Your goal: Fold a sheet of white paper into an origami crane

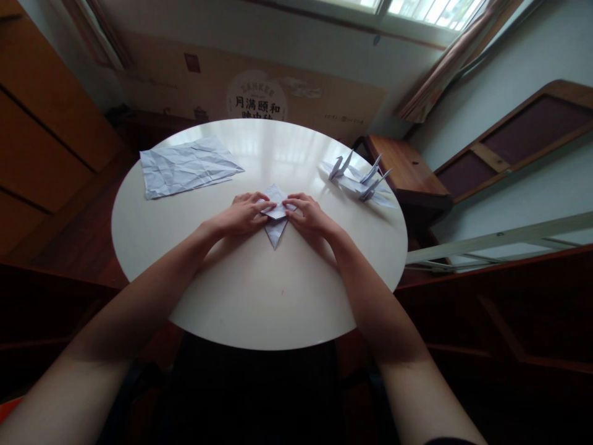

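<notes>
A partly folded piece of white paper [275,233] lies at the middle of the round table, one sharp corner pointing toward me. My left hand [245,213] grips its left edge, with thumb and fingers closed on the paper. On the opposite edge, my right hand [307,213] pinches the paper the same way. An upper flap lies between my fingertips, over the lower point. My fingers hide part of both side edges.
Creased paper sheets [185,167] lie at the table's far left. Several folded paper cranes [340,168] stand at the far right. The white round table [269,309] has a wooden stool [403,164] beyond its right edge.
</notes>
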Tool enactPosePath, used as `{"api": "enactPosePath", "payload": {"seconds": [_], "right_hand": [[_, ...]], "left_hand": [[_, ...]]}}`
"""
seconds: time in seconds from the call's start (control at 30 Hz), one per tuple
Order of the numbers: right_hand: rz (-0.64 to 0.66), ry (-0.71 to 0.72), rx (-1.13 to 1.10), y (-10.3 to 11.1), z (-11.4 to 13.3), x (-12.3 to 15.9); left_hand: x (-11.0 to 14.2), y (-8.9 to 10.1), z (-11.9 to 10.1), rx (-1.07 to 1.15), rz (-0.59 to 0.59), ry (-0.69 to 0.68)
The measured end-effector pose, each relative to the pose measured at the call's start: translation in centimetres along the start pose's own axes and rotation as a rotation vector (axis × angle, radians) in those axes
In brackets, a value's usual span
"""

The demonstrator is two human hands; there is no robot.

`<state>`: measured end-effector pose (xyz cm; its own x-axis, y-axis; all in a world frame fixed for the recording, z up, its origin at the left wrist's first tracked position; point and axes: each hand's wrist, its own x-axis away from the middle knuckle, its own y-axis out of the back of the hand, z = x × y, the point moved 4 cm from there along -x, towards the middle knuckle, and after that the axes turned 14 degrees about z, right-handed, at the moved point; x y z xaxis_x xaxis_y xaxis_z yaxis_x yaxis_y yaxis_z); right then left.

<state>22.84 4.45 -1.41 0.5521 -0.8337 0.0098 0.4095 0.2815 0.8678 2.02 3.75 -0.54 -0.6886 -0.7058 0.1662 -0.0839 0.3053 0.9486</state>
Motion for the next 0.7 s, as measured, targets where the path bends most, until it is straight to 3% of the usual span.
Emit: {"api": "enactPosePath", "payload": {"seconds": [0.7], "right_hand": [[-0.038, 0.039, -0.032, 0.03, -0.47, 0.08]], "left_hand": [[0.28, 0.58, -0.76, -0.005, 0.031, 0.000]]}}
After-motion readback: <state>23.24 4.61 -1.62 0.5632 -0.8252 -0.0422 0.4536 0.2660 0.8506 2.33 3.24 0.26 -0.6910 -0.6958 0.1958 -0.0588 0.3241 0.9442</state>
